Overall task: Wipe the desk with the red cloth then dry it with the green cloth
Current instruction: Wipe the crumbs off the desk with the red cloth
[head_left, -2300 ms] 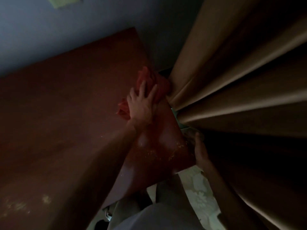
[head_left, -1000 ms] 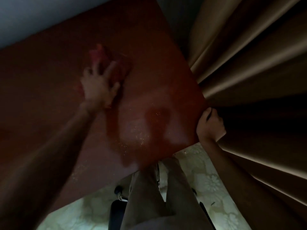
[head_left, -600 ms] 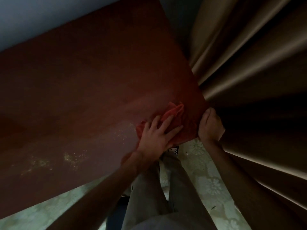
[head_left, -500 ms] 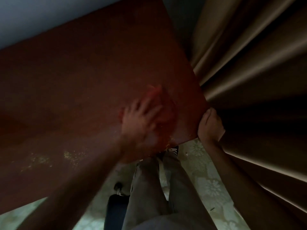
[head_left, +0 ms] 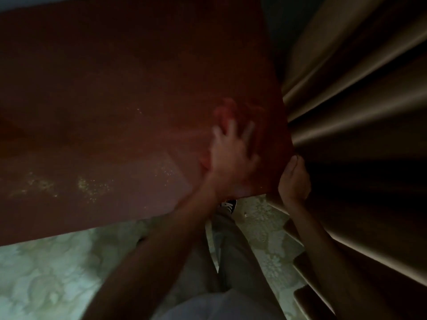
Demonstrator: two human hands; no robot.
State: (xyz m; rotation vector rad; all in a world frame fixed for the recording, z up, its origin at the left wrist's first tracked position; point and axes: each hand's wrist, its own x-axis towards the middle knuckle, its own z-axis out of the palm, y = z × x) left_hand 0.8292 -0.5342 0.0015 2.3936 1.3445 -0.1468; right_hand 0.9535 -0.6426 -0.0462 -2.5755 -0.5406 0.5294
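Pressed the red cloth [head_left: 227, 112] flat on the desk [head_left: 115, 93] near its right corner with spread left hand [head_left: 231, 155], blurred, beside scattered crumbs [head_left: 92, 185], while curling right hand [head_left: 293, 181] around the curtain [head_left: 358, 100] edge.

Left hand [head_left: 231, 158] flat, fingers spread, pressing blurred red cloth [head_left: 227, 112] on desk [head_left: 115, 100] near its right corner. Right hand [head_left: 293, 181] curled on that corner edge, beside curtain [head_left: 358, 88]. Pale specks [head_left: 92, 185] near-left.

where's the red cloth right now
The red cloth lies on the desk near its right corner, under the left hand, close to the curtain.
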